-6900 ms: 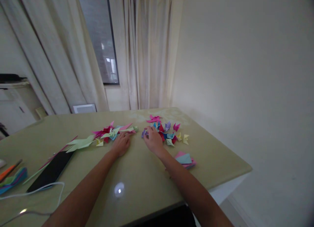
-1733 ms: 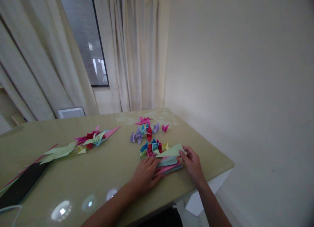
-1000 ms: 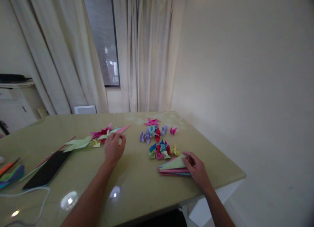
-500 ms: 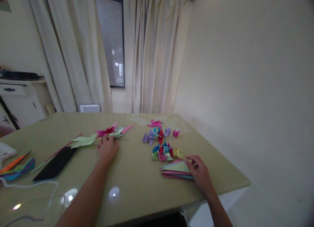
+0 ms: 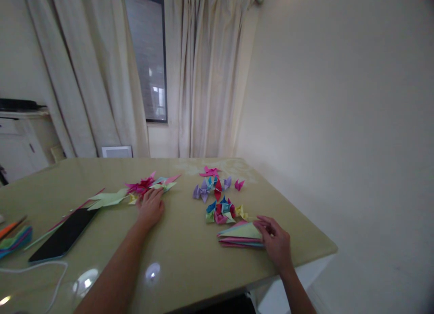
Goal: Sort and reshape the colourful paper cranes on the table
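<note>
My left hand (image 5: 151, 210) rests on the table with its fingers stretched out, at the near edge of a pile of origami pieces. In that pile lie crumpled-looking magenta origami (image 5: 140, 186) and a pale green folded piece (image 5: 165, 186), close to my fingertips. At the right, my right hand (image 5: 276, 241) has its thumb and fingers closed on the right end of a stack of folded papers (image 5: 239, 235), pale green on top with pink and blue below. Just behind the stack sits a cluster of small multicoloured origami pieces (image 5: 223, 211).
Farther back lie purple origami (image 5: 204, 190) and pink origami (image 5: 210, 172). On the left are a pale green paper shape (image 5: 110, 198), a black phone-like slab (image 5: 64, 235), a white cable (image 5: 32, 268) and coloured papers (image 5: 16, 241). The table (image 5: 190, 259) meets the wall at right.
The whole view has shifted, so things sit slightly farther left. A small yellow origami piece now shows beside my left hand, which has moved slightly right relative to the pile. My right hand stays at the stack.
</note>
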`<state>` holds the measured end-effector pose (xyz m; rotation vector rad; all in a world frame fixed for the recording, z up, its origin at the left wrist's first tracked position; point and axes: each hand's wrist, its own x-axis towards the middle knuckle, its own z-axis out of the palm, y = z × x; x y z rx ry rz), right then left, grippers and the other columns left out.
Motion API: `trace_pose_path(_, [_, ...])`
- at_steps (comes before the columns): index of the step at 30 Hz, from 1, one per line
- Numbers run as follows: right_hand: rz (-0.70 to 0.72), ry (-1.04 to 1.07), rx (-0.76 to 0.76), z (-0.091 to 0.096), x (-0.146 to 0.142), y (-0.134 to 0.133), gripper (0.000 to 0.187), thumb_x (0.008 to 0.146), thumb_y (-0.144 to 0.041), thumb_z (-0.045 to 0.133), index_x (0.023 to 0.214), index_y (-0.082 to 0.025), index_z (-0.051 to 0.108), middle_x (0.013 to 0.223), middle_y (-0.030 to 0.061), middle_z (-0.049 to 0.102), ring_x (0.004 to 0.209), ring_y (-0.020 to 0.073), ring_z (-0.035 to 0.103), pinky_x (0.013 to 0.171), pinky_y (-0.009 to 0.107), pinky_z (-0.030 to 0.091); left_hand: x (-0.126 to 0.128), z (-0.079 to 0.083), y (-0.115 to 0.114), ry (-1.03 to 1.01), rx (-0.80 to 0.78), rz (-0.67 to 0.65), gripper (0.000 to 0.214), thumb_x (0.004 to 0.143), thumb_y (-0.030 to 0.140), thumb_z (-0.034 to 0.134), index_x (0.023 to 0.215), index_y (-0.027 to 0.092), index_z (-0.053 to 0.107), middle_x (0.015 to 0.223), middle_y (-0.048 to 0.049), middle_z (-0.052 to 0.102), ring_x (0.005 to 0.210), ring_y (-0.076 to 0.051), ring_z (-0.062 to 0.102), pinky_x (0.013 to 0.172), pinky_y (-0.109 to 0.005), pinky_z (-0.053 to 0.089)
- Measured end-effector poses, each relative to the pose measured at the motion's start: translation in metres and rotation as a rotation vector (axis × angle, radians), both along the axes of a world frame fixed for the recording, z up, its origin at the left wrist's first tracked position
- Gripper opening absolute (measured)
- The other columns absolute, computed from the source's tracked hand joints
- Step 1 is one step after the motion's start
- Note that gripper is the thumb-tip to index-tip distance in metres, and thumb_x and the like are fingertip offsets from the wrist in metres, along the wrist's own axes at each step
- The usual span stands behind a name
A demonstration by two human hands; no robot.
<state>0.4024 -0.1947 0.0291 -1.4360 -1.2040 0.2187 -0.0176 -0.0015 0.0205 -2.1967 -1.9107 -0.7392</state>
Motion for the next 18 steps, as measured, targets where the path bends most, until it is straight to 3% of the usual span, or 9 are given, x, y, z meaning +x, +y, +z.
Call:
trace_pose_path(3, [-0.098, 0.142, 0.039, -0.004, 0.002, -0.003, 0.057, 0.078, -0.072, 0.075, 0.091, -0.017, 0.080, 0.068, 0.0056, 0.073, 0.047, 0.0162, 0.057, 0.043, 0.027, 0.043, 0.002, -0.002, 0.000, 0.031, -0.003, -0.008, 0.048, 0.096, 0.023, 0.043, 0.137, 0.026, 0.068, 0.158, -0.0097, 0.054, 0.146, -0.035, 0.042, 0.119, -0.064, 0.026])
trace_pose_path(5, [-0.165, 0.212, 0.093, -0.006, 0.002, -0.003, 0.065, 0.086, -0.078, 0.062, 0.088, -0.015, 0.079, 0.048, -0.0027, 0.054, 0.038, 0.0129, 0.043, 0.038, 0.025, 0.033, 0.003, -0.004, 0.001, 0.074, -0.021, -0.021, 0.043, 0.095, 0.024, 0.044, 0.127, 0.026, 0.074, 0.163, -0.0091, 0.049, 0.148, -0.036, 0.039, 0.119, -0.065, 0.025])
trace_pose_path(8, [-0.187, 0.226, 0.089, -0.007, 0.003, -0.002, 0.073, 0.094, -0.079, 0.050, 0.087, -0.012, 0.078, 0.042, -0.0091, 0.032, 0.035, 0.0108, 0.032, 0.037, 0.025, 0.025, 0.007, -0.004, 0.001, 0.108, -0.044, -0.037, 0.041, 0.095, 0.023, 0.045, 0.122, 0.027, 0.076, 0.167, -0.0073, 0.044, 0.151, -0.035, 0.035, 0.121, -0.065, 0.022])
trace_pose_path(12, [-0.115, 0.148, 0.008, -0.003, 0.005, -0.001, 0.071, 0.092, -0.079, 0.052, 0.080, -0.014, 0.079, 0.042, -0.0060, 0.039, 0.038, 0.0128, 0.040, 0.040, 0.026, 0.031, 0.010, -0.002, 0.001, 0.062, -0.034, -0.034, 0.053, 0.094, 0.018, 0.044, 0.142, 0.029, 0.064, 0.162, -0.0074, 0.051, 0.150, -0.032, 0.038, 0.124, -0.061, 0.018])
trace_pose_path(15, [-0.062, 0.143, -0.058, 0.000, 0.006, 0.001, 0.063, 0.091, -0.075, 0.059, 0.076, -0.016, 0.078, 0.043, -0.0035, 0.046, 0.040, 0.0147, 0.046, 0.041, 0.027, 0.036, 0.012, 0.001, -0.002, 0.030, -0.012, -0.049, 0.055, 0.094, 0.019, 0.045, 0.146, 0.027, 0.060, 0.159, -0.0084, 0.054, 0.147, -0.032, 0.040, 0.124, -0.058, 0.018])
trace_pose_path(18, [0.052, 0.199, -0.058, 0.003, 0.004, 0.003, 0.051, 0.080, -0.067, 0.077, 0.081, -0.017, 0.079, 0.056, 0.0021, 0.065, 0.048, 0.0170, 0.057, 0.046, 0.027, 0.046, 0.015, 0.005, -0.006, -0.016, 0.022, -0.040, 0.054, 0.094, 0.020, 0.045, 0.146, 0.026, 0.059, 0.157, -0.0089, 0.056, 0.143, -0.033, 0.043, 0.121, -0.055, 0.023])
